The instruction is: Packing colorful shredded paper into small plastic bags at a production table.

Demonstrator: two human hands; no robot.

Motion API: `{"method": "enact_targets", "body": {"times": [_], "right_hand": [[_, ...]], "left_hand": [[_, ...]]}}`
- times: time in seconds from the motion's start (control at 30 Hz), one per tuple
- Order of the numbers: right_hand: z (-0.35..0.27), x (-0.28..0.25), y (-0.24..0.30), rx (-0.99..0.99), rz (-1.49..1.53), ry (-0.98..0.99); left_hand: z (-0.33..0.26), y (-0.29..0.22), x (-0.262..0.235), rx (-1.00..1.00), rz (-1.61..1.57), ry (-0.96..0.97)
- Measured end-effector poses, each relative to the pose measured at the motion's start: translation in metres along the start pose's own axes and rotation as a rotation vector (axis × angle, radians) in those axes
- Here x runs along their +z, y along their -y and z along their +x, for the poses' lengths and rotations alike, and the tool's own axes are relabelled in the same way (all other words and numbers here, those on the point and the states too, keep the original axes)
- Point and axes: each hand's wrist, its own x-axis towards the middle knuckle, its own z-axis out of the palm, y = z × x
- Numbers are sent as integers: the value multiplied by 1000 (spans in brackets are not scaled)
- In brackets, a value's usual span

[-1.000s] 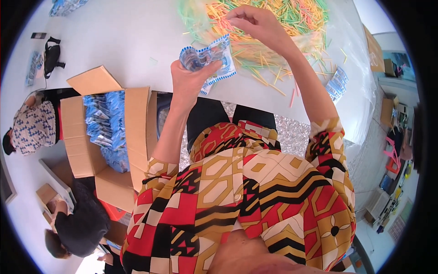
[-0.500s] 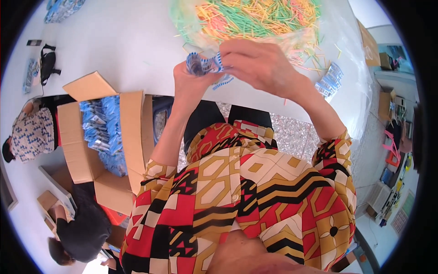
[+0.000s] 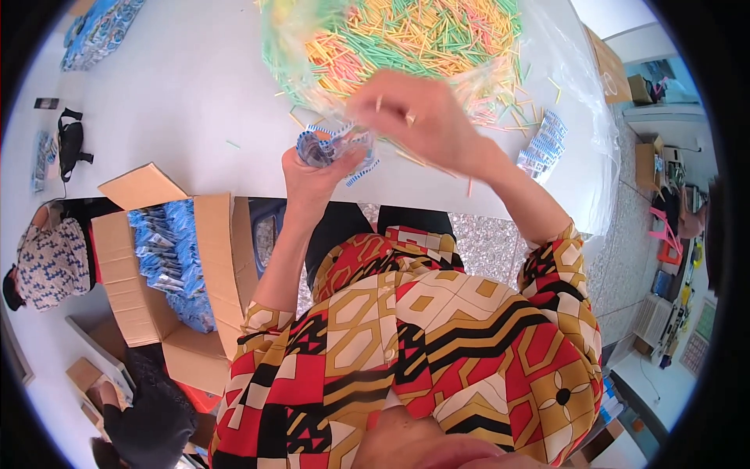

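Note:
Over the near edge of the white table, my left hand (image 3: 311, 173) is closed round a blue-and-white plastic packet (image 3: 316, 150) with striped edges. My right hand (image 3: 430, 121) is raised just right of the packet, apart from it, beside a clear plastic bag (image 3: 291, 51) of thin sticks. Its fingers are curled and slightly blurred; small yellowish bits show by them, and what they hold cannot be made out. The sticks (image 3: 422, 43), in green, yellow and pink, fill the bag, and some lie loose. Right of my right hand lies another blue-and-white packet or strip of packets (image 3: 544, 147).
An open cardboard box (image 3: 215, 258) of blue packets (image 3: 168, 246) stands at the left, against the table (image 3: 195, 102). A black strap-like item (image 3: 72, 148) and more blue packets (image 3: 101, 35) lie on the far left. Two people (image 3: 55, 254) work at the left.
My right hand has drawn away from the packet and curled its fingers. My left hand still holds the packet. The whole view has shifted slightly, with the table appearing lower and further left.

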Motion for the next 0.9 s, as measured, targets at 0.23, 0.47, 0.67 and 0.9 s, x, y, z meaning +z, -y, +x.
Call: {"method": "enact_targets", "body": {"times": [0.23,0.47,0.67,0.9], "right_hand": [[8,-26,-144,227,-300,-43],[30,-1,-168,261,-760,349],[47,17,-158,345,-824,471],[45,29,-164,381,-852,444]], "left_hand": [[-5,0,-2,-46,-141,-63],[-6,-2,-6,-67,-131,-70],[-7,-3,-6,-83,-146,-73],[-7,-3,-3,-94,-154,-69]]}}
